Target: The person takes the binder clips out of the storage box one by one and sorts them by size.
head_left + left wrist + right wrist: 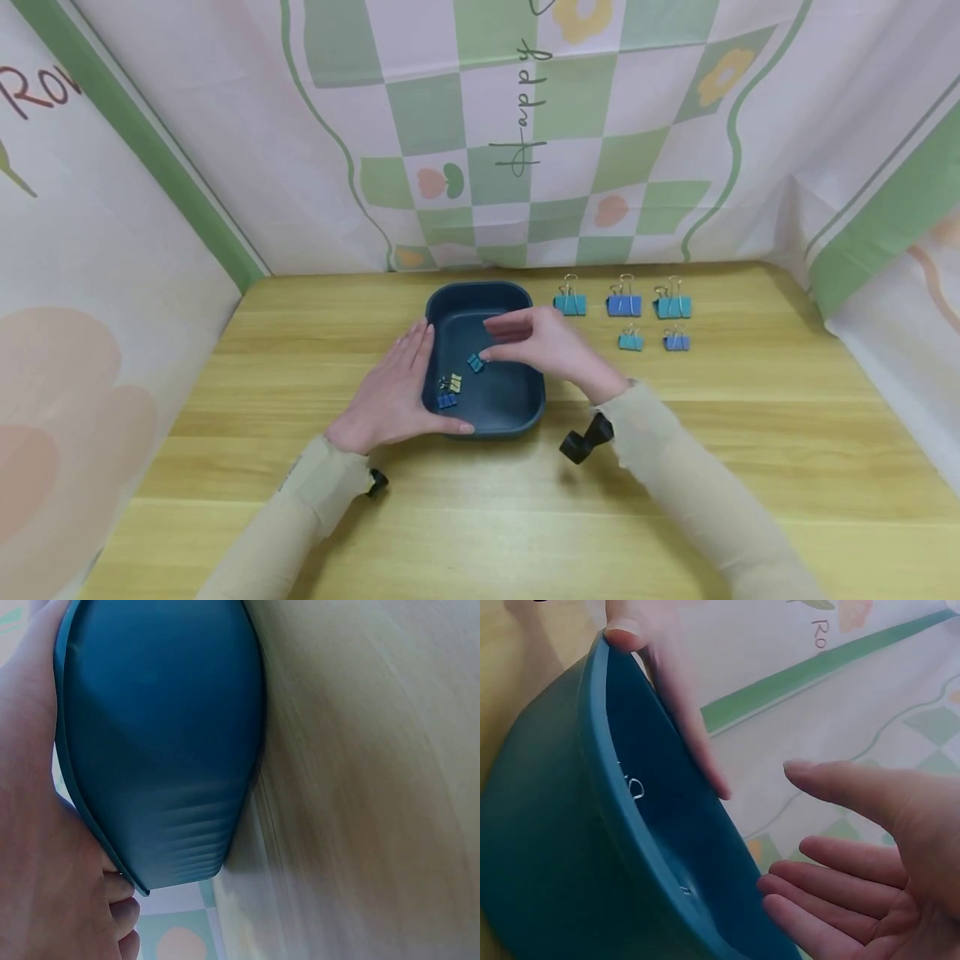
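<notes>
A dark teal tray stands on the table with several small binder clips inside: a teal clip, a yellow clip and a blue clip. My left hand rests along the tray's left rim, fingers straight and thumb on the near rim. My right hand hovers over the tray, its thumb tip close to the teal clip in the head view. Seen from the right wrist, thumb and fingers are spread apart with nothing between them. Only wire handles of the clips show there.
Right of the tray, larger binder clips stand in a back row: teal, blue and teal. Before them sit smaller teal and blue clips. A printed curtain borders the wooden table.
</notes>
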`<state>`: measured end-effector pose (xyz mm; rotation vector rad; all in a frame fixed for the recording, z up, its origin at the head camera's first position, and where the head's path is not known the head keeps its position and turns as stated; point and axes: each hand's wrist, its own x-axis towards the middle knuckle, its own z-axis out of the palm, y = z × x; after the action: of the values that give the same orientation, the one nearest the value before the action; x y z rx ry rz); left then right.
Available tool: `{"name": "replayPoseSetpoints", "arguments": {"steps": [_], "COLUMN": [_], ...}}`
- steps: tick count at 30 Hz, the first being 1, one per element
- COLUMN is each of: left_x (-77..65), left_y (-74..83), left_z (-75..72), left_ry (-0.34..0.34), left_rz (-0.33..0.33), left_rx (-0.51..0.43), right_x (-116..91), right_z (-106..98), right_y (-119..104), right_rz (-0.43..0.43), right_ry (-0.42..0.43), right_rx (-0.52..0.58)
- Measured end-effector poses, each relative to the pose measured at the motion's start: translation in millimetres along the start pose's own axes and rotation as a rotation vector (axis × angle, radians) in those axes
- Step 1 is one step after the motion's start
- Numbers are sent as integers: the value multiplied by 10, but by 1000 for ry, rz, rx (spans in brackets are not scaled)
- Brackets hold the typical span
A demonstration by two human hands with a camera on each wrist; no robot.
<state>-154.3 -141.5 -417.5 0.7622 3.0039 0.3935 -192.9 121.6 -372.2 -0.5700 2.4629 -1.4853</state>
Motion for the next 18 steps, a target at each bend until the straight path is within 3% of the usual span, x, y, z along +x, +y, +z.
{"name": "replayPoseSetpoints", "arguments": {"steps": [10,18], "left_x": [-5,-8], "left_y": [-3,-5], "left_z": [-11,-16], "left_ry": [0,-6], "left_rz": [10,12], "left_rx": [-7,-2], "right_x": [159,235], "right_z": [148,222], "right_y": [2,3], "right_rz": [22,110], "right_ry": [-14,-47], "right_rx": [-66,-201]}}
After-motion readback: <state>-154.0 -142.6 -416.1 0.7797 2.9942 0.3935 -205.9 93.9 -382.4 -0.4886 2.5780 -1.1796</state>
